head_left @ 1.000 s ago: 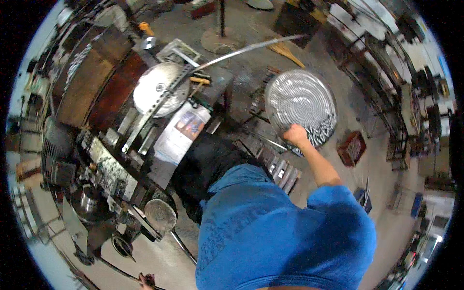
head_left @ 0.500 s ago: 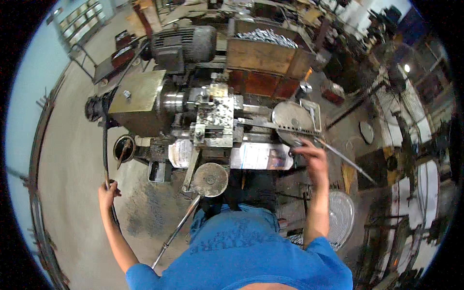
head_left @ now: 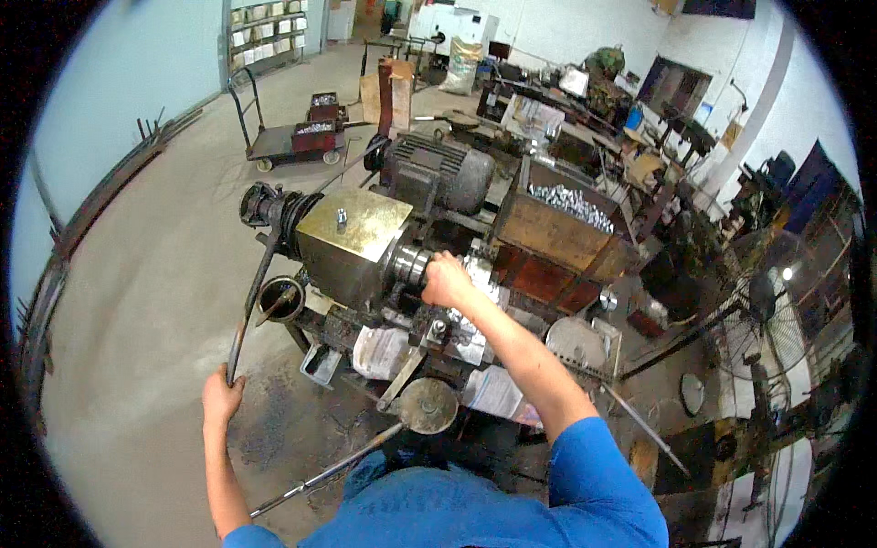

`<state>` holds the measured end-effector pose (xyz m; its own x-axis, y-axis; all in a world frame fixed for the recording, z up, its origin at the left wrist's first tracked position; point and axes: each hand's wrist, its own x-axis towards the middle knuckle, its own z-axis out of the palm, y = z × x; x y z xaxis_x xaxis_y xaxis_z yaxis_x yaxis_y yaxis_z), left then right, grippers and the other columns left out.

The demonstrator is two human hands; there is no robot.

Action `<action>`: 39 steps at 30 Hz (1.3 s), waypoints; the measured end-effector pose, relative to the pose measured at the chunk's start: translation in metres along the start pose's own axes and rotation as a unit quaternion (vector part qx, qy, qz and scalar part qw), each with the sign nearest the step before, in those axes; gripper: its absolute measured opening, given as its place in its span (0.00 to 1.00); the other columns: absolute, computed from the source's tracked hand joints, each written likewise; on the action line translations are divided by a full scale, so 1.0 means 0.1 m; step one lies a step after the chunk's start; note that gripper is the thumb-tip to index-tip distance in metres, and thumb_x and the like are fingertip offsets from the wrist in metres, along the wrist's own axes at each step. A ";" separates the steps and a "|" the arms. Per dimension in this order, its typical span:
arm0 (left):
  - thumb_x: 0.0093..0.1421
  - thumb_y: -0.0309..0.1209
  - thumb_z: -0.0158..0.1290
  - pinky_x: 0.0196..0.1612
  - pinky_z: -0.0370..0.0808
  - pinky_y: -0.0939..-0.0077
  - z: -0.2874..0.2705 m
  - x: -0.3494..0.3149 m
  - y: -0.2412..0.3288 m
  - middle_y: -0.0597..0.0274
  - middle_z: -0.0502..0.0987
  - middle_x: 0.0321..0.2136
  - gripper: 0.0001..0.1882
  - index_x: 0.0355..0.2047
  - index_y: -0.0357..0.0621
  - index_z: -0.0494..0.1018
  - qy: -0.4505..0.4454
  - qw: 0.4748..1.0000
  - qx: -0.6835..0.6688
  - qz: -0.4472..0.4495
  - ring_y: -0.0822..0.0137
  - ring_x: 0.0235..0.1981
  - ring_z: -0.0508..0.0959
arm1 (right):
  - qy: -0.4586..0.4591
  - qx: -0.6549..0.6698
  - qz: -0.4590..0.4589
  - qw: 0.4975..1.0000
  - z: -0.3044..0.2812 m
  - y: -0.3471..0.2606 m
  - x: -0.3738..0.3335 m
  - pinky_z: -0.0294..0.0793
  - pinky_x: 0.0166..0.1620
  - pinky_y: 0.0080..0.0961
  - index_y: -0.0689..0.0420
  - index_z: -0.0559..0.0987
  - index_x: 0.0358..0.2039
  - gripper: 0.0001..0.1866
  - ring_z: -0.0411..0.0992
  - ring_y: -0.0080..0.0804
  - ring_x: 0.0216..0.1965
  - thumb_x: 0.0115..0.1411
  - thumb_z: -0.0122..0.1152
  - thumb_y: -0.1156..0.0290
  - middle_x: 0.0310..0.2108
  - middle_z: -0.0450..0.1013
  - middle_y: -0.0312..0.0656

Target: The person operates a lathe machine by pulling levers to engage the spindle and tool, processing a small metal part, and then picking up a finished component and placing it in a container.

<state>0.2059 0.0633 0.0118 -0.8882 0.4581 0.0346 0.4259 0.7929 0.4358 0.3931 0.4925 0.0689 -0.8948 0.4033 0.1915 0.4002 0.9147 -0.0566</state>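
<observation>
The room is a big workshop with a grey floor [head_left: 137,274] and a white wall [head_left: 566,32]. Closest to me, a round plate [head_left: 427,405] sits low on the machine's near side. My left hand [head_left: 222,399] has its fingers wrapped around the low end of a long dark bar [head_left: 250,315], same as half a second ago. The bar leans up to the left end of the machine [head_left: 347,256]. A bit farther in, my right hand [head_left: 448,280] is now at the front of a shiny metal ring [head_left: 411,265]. Half a second ago it was off to the right, by the other round plate [head_left: 575,343]. Its fingers are bent and close together, but I can't tell if they pinch something small. Behind are a grey motor [head_left: 438,173] and a wooden box [head_left: 562,237] of little shiny bits. Way back, a cart [head_left: 283,142] carries a red box [head_left: 313,137]. My view has tipped up, so more of the far room shows.
</observation>
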 end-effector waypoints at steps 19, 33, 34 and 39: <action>0.40 0.27 0.51 0.29 0.70 0.59 -0.38 1.34 -1.43 0.51 0.74 0.19 0.03 0.19 0.43 0.71 0.124 0.940 0.308 0.075 0.50 0.23 0.74 | 0.023 0.130 0.110 0.985 -0.08 -0.29 0.21 0.71 0.41 0.39 0.60 0.76 0.16 0.08 0.70 0.54 0.36 0.33 0.54 0.70 0.35 0.69 0.55; 0.42 0.33 0.56 0.37 0.72 0.64 2.02 0.91 -0.18 0.45 0.75 0.32 0.21 0.38 0.36 0.71 -0.179 0.954 -0.223 -0.087 0.56 0.37 0.76 | 0.186 0.198 0.096 0.957 -0.76 0.40 -1.53 0.68 0.47 0.35 0.57 0.76 0.27 0.16 0.66 0.53 0.47 0.32 0.59 0.69 0.50 0.63 0.55; 0.42 0.33 0.56 0.37 0.72 0.63 2.21 0.75 0.00 0.46 0.75 0.33 0.22 0.39 0.38 0.70 -0.163 0.983 -0.080 0.011 0.55 0.37 0.76 | 0.174 0.207 0.113 0.956 -0.80 0.51 -1.76 0.67 0.48 0.35 0.56 0.77 0.28 0.17 0.65 0.53 0.48 0.32 0.60 0.69 0.50 0.63 0.55; 0.42 0.35 0.55 0.32 0.72 0.61 2.48 1.21 -0.45 0.55 0.76 0.28 0.20 0.37 0.48 0.70 -0.128 0.897 0.309 0.288 0.56 0.32 0.76 | 0.108 0.163 0.289 0.937 -0.73 1.15 -2.85 0.69 0.45 0.31 0.58 0.78 0.28 0.17 0.69 0.47 0.43 0.31 0.60 0.72 0.44 0.69 0.49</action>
<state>0.1224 0.1827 -0.2271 -0.4560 0.8775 -0.1488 0.8856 0.4309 -0.1732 0.7088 0.4804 0.0795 -0.4721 0.8512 0.2292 0.6922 0.5190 -0.5016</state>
